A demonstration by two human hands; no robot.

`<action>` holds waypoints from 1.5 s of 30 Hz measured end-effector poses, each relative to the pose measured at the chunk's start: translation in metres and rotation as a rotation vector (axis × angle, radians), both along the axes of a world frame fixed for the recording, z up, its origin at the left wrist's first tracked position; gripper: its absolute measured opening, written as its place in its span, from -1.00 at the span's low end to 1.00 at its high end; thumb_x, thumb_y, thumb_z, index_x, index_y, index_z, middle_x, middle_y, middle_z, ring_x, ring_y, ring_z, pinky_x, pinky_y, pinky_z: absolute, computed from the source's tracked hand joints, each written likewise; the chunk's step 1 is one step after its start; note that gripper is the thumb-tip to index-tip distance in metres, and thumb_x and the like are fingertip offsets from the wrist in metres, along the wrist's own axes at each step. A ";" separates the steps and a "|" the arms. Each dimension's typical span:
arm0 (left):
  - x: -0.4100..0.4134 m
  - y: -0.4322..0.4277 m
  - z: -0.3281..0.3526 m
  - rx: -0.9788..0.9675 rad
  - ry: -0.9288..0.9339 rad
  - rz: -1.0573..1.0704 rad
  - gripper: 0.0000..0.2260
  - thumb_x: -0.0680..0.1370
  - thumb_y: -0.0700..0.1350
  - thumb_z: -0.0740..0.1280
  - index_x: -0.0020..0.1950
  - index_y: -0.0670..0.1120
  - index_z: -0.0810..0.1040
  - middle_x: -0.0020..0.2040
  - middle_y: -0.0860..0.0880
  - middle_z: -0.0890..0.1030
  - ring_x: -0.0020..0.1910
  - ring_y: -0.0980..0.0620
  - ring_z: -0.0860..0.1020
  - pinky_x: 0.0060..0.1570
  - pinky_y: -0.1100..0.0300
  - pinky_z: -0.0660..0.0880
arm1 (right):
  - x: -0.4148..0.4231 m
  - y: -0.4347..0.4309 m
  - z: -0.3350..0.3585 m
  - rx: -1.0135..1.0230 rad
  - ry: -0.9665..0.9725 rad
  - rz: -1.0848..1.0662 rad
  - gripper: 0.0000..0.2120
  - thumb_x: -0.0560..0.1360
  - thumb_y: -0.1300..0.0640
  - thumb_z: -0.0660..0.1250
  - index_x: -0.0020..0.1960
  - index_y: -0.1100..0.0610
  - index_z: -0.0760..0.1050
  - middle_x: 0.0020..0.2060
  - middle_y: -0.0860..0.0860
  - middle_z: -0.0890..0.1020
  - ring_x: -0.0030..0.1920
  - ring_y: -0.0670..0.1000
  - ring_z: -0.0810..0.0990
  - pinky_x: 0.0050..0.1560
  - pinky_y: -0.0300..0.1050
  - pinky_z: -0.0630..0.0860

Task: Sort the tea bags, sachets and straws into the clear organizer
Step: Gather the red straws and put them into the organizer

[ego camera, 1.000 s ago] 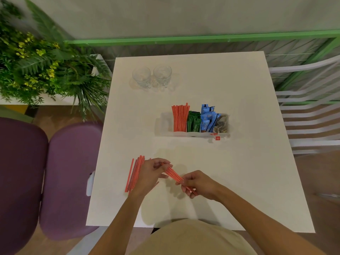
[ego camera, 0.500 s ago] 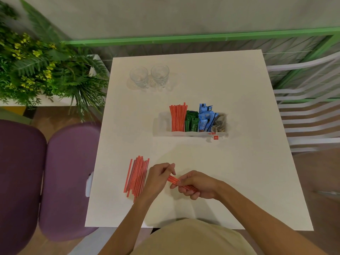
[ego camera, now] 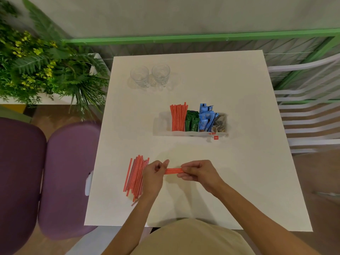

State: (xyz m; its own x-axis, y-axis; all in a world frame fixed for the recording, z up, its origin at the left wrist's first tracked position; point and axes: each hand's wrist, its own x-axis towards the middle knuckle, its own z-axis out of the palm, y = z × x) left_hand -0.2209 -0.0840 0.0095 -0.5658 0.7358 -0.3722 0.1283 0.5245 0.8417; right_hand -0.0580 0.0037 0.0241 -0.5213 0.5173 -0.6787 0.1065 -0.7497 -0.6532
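A small bundle of orange straws [ego camera: 173, 170] lies level between my hands above the table's near middle. My left hand [ego camera: 154, 176] pinches its left end and my right hand [ego camera: 199, 173] grips its right end. A loose pile of orange straws [ego camera: 135, 176] lies on the table just left of my left hand. The clear organizer [ego camera: 161, 124] stands mid-table, holding upright orange straws [ego camera: 178, 117], green sachets [ego camera: 192, 122], blue sachets [ego camera: 206, 119] and tea bags [ego camera: 219, 123]. Its leftmost compartment looks empty.
Two clear glasses [ego camera: 150, 76] stand at the far side of the white table [ego camera: 239, 172]. A red tea-bag tag [ego camera: 216, 137] hangs over the organizer's front. Purple chairs [ego camera: 60, 172] are at the left, a white slatted chair [ego camera: 309, 111] at the right, plants [ego camera: 42, 63] far left.
The bundle has turned from slanted to level between my hands. My left hand has shifted right, off the loose pile, and taken the bundle's left end.
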 end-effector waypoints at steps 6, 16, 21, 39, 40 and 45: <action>-0.004 0.000 0.012 0.028 -0.187 -0.120 -0.94 0.48 -0.17 0.46 -0.08 -0.10 0.70 -0.28 0.08 0.67 -0.39 0.21 0.51 -0.32 0.40 0.41 | 0.004 0.008 -0.001 -0.016 -0.024 -0.073 -0.87 0.50 0.39 0.34 0.02 0.41 0.59 -0.11 0.34 0.68 -0.09 0.22 0.71 -0.12 -0.17 0.66; -0.020 0.002 0.016 -0.012 -0.358 -0.168 -0.82 0.44 -0.33 0.46 0.03 -0.21 0.69 -0.35 -0.05 0.67 -0.41 0.04 0.59 -0.41 0.24 0.49 | 0.008 0.022 0.006 -0.034 -0.010 0.057 -0.84 0.51 0.36 0.35 0.05 0.41 0.60 -0.08 0.31 0.69 -0.04 0.19 0.71 -0.10 -0.19 0.65; -0.020 0.005 0.012 -0.007 -0.358 -0.147 -0.83 0.43 -0.34 0.46 0.00 -0.19 0.70 -0.35 -0.05 0.67 -0.41 0.03 0.59 -0.40 0.24 0.50 | 0.005 0.032 0.008 0.010 -0.038 0.123 -0.83 0.47 0.37 0.39 0.04 0.43 0.60 -0.10 0.32 0.69 -0.06 0.18 0.71 -0.10 -0.19 0.65; -0.041 0.002 -0.013 -0.079 -0.411 0.089 -0.88 0.50 -0.30 0.39 0.00 -0.17 0.64 -0.19 -0.10 0.67 -0.34 0.00 0.61 -0.36 0.22 0.48 | -0.081 0.203 0.074 0.903 -0.515 0.661 -0.93 0.46 0.37 0.41 -0.06 0.35 0.63 -0.28 0.24 0.68 -0.31 0.04 0.71 -0.20 -0.13 0.67; -0.040 0.001 -0.015 -0.095 -0.406 0.083 -0.88 0.50 -0.30 0.40 0.00 -0.16 0.64 -0.18 -0.10 0.67 -0.33 0.00 0.62 -0.36 0.22 0.49 | -0.088 0.204 0.070 0.930 -0.547 0.724 -0.93 0.47 0.37 0.39 -0.06 0.35 0.63 -0.28 0.24 0.69 -0.29 0.07 0.71 -0.19 -0.10 0.68; -0.033 -0.005 -0.021 -0.168 -0.383 0.054 -0.90 0.50 -0.26 0.42 -0.03 -0.10 0.66 -0.19 -0.07 0.69 -0.35 0.05 0.63 -0.38 0.25 0.49 | -0.116 0.194 0.048 1.008 -0.664 0.982 -0.90 0.47 0.41 0.34 -0.10 0.34 0.64 -0.27 0.24 0.68 -0.28 0.12 0.71 -0.20 -0.03 0.67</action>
